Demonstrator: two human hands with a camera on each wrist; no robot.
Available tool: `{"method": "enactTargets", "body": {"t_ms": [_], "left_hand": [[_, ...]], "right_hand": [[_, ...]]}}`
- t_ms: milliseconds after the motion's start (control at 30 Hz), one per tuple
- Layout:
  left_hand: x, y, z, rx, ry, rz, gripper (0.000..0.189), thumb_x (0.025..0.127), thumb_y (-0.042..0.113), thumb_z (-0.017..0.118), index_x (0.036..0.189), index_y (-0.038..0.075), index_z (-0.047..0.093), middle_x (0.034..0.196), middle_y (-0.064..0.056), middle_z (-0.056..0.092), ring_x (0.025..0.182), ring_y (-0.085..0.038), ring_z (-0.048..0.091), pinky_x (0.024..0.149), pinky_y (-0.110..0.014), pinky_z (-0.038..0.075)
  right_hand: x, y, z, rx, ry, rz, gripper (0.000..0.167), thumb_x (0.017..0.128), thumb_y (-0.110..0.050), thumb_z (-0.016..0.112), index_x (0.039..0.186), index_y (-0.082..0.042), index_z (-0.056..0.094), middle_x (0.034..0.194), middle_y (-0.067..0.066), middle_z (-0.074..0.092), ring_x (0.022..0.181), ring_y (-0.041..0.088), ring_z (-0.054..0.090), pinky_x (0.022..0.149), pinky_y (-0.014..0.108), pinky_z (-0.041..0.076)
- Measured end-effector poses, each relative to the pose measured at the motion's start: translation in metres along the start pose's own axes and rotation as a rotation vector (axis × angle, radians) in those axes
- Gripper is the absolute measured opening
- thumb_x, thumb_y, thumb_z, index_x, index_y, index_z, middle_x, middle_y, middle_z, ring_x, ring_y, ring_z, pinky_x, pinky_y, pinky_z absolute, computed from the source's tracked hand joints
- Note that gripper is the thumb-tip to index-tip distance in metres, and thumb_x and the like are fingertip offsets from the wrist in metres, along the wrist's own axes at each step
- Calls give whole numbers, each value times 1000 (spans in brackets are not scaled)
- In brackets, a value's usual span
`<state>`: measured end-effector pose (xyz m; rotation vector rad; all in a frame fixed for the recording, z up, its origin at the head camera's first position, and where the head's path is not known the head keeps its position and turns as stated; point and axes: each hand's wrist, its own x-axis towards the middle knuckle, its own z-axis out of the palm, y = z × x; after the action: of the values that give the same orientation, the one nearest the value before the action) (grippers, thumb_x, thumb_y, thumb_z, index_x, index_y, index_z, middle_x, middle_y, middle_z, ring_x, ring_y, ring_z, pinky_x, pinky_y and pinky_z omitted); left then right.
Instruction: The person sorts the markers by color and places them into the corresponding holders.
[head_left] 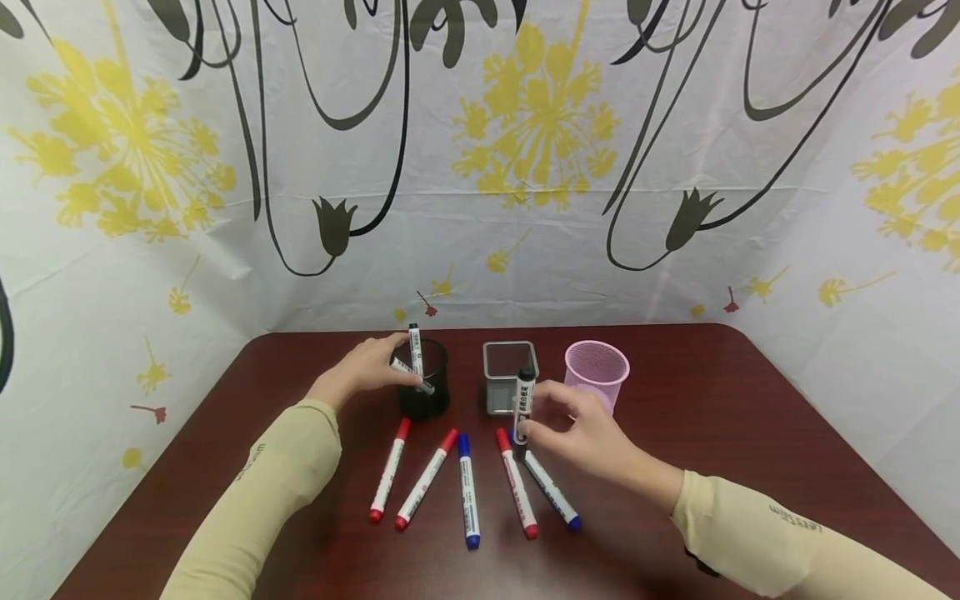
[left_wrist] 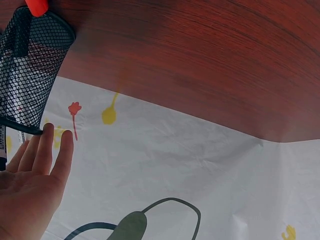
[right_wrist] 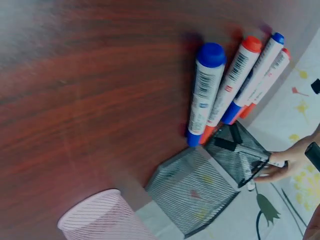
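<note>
In the head view my left hand (head_left: 371,364) is at the rim of a black mesh pen cup (head_left: 429,404), its fingers extended. Two black-capped markers lean in that cup; one, a white marker (head_left: 416,350), sticks up above the rim. The left wrist view shows the fingers (left_wrist: 46,150) fairly straight beside the black mesh. My right hand (head_left: 581,425) pinches a black-capped marker (head_left: 524,400) upright, in front of a grey square mesh holder (head_left: 501,396). Only a sliver of that hand shows in the right wrist view.
A pink mesh cup (head_left: 597,367) stands behind my right hand. On the dark wooden table (head_left: 330,533) lie several red and blue markers, among them a red marker (head_left: 389,471) and a blue marker (head_left: 468,492). Patterned cloth (head_left: 480,275) hangs behind the table.
</note>
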<state>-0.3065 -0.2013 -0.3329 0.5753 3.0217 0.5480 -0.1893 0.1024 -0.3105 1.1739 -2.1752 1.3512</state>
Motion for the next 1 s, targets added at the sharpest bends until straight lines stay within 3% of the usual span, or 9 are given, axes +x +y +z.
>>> {"method": "enactTargets", "body": {"t_ms": [200,367,500,633,1000], "left_hand": [[0,0,-1,-5,-4,1,82,72,45,68,132,-1,36,124,-19,46,105,-31,47,87,-45,37],[-1,0,-1,-2,-3,2,82,72,46,67,131,-1,36,124,-19,47,105,-31,47,87,-44,37],[0,0,-1,-2,-5,0,81,72,46,67,132,0,36,124,-19,47,105,-31,47,87,-44,37],[-1,0,-1,-7,-6,-6,81,72,45,67,132,0,36,124,-18,46,106,-31,47,87,-45,36],[0,-1,-1,-4,-5,-8,81,72,45,68,132,0,36,124,-18,46,107,-31,46,88,-44,36]], "right_hand": [[11,-11,2,-46,54,53,20,69,4,69,84,-4,59,69,-3,56,61,10,52,55,28,44],[18,4,6,-42,88,59,21,70,-1,70,87,-6,60,70,-3,57,57,11,51,51,28,43],[25,17,7,-27,96,53,20,74,-7,70,92,-9,61,76,-3,60,63,11,55,54,26,45],[35,19,7,-20,113,55,19,76,-11,68,93,-10,62,77,-4,61,70,11,56,57,28,47],[56,25,12,-21,139,140,18,76,-15,69,92,-7,64,79,-2,62,69,10,57,59,27,46]]}}
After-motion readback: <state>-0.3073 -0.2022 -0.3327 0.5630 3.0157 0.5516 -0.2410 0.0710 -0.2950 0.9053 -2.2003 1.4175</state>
